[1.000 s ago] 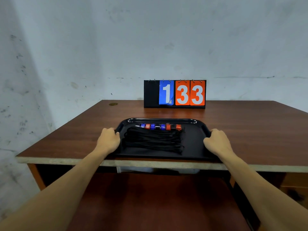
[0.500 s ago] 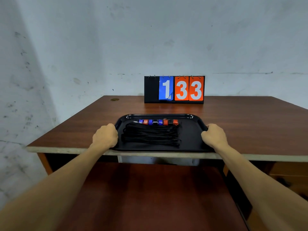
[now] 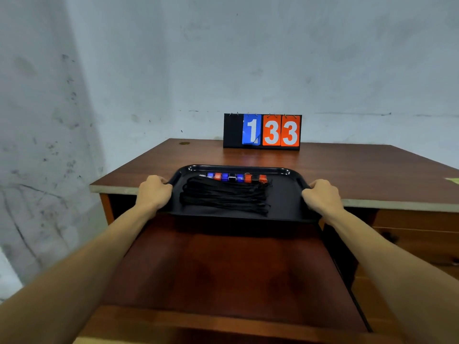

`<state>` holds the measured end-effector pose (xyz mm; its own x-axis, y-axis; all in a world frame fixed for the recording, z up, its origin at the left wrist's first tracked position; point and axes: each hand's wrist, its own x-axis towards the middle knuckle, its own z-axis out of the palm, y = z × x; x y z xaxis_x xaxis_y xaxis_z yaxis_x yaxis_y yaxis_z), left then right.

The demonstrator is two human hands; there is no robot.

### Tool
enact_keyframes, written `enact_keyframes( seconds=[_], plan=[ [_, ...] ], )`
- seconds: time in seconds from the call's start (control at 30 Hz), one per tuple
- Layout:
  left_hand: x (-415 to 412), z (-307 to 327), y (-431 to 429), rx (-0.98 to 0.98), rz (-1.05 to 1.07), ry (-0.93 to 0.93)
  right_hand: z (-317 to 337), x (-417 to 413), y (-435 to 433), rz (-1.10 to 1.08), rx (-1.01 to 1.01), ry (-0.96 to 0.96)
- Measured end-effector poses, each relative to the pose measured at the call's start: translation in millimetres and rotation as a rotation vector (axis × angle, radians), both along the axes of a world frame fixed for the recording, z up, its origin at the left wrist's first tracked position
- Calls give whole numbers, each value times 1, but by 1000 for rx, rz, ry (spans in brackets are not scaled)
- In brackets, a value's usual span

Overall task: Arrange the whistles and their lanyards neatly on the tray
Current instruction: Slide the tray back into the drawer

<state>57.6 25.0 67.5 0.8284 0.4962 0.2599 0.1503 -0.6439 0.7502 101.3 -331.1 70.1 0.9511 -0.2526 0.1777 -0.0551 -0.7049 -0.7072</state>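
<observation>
From the head camera we see the black tray between our two hands, its near edge sticking out past the near edge of the wooden table. We cannot tell whether it rests on the tabletop or is raised off it.

Our left hand grasps the tray's left rim with the fingers curled over it. Our right hand grasps the right rim the same way.

The whistles, blue, red and black, lie in a straight row side by side along the far side of the tray. Their black lanyards lie bundled just in front of them, stretched left to right and filling the middle of the tray, apart from both hands.

At the far edge of the table a flip scoreboard stands upright, showing 1, 3, 3.
</observation>
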Motion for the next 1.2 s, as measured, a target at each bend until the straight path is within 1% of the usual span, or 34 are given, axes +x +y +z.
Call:
enact_keyframes(
  seconds=[0.07, 0.13, 0.23, 0.43, 0.6, 0.7, 0.9, 1.07, 1.2],
  plan=[
    [-19, -2, 5, -106, -15, -50, -2, -17, 2, 0, 12, -8],
    [-39, -6, 7, -180, -21, -60, -8, -34, 3, -2, 25, -26],
    [-62, -18, 10, -233, -8, -65, -22, -55, 4, 12, 14, -34],
    [-95, -55, 8, -269, -12, -80, -46, -83, -1, -25, -1, -62],
    [-96, -77, 9, -215, -7, 4, -69, -100, 1, -43, 8, -16],
    [-93, -86, 11, -149, 4, 73, -79, -104, 4, -46, 8, 25],
    [-89, -100, 5, -14, 16, 148, -86, -101, 11, -33, -35, 84],
    [-84, -106, -2, 139, 38, 170, -95, -95, 13, -35, -122, 118],
    [-83, -106, -5, 257, 63, 190, -99, -92, 17, -64, -234, 81]
  ],
)
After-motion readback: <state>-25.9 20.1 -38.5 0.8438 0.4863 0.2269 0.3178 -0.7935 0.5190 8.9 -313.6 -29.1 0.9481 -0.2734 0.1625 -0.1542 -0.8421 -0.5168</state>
